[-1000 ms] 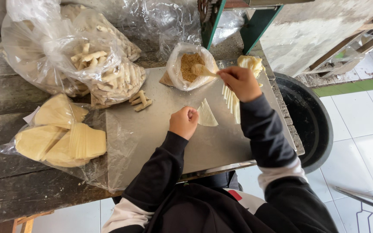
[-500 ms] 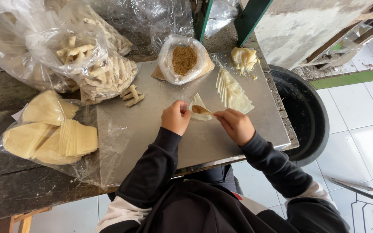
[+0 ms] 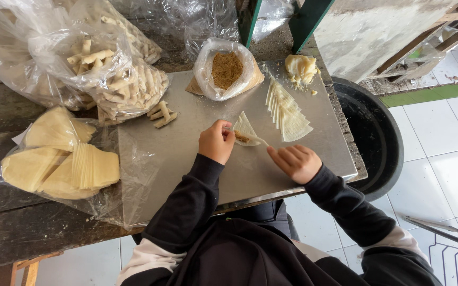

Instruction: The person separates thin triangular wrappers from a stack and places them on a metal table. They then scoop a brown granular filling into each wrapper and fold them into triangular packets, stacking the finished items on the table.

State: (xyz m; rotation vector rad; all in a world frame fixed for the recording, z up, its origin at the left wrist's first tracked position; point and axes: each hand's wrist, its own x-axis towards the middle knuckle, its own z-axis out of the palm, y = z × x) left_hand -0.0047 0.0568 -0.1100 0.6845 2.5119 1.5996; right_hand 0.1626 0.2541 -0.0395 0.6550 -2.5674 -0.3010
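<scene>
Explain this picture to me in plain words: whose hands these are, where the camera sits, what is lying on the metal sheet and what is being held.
There is no machine here. A person in dark sleeves works with bare hands, and the one camera is worn on their head, so you look down over their arms.

The left hand pinches the edge of a thin triangular wrapper with a little brown filling on it. The right hand holds a small pale spoon whose tip reaches onto that wrapper.

All this lies on a metal sheet on a dark wooden table. Further back sit an open bag of brown filling, a fanned stack of wrappers, a lump of pale dough and a few finished rolls. To the left are bags of rolls and a bag of more wrappers.
</scene>
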